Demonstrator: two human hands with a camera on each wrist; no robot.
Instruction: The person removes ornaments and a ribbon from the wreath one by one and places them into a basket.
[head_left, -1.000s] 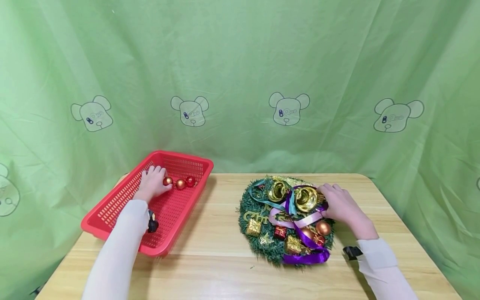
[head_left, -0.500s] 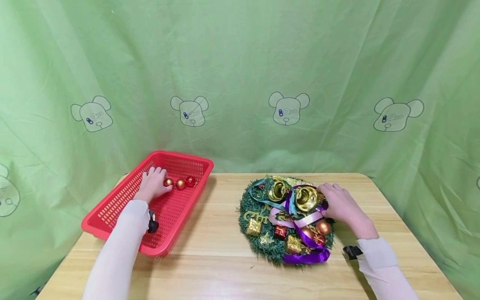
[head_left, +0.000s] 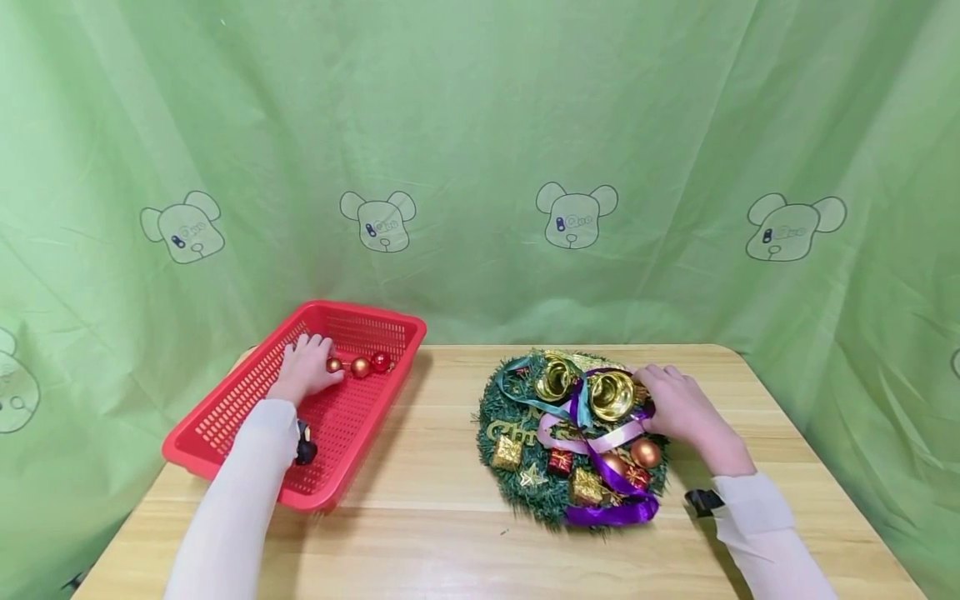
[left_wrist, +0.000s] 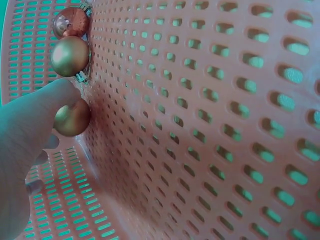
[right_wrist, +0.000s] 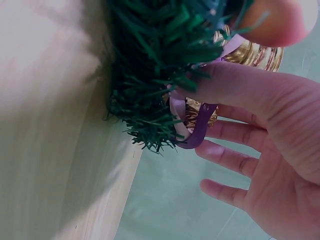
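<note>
Inside the red plastic basket [head_left: 339,479], my left hand [head_left: 303,367] pinches a gold Christmas ball [left_wrist: 73,119] between thumb and fingers. Beside it lie another gold ball [head_left: 361,367] and a shiny red ball [head_left: 382,362]. To the right a green Christmas wreath [head_left: 498,417] lies flat on the table, with bells, small gift boxes and ribbons on it. My right hand [head_left: 686,408] grips the wreath's right edge, near a gold bell [head_left: 611,395]. In the right wrist view its thumb lies against the greenery, and a purple ribbon loop [right_wrist: 199,131] hangs between thumb and fingers.
Both the basket and the wreath sit on a light wooden table [head_left: 427,542]. Green cloth [head_left: 480,108] with printed bear heads hangs behind and at the sides. The basket's raised rim surrounds my left hand.
The gold ball at my left hand has shifted very slightly to the left. Both hands, the basket and the wreath otherwise stay in place.
</note>
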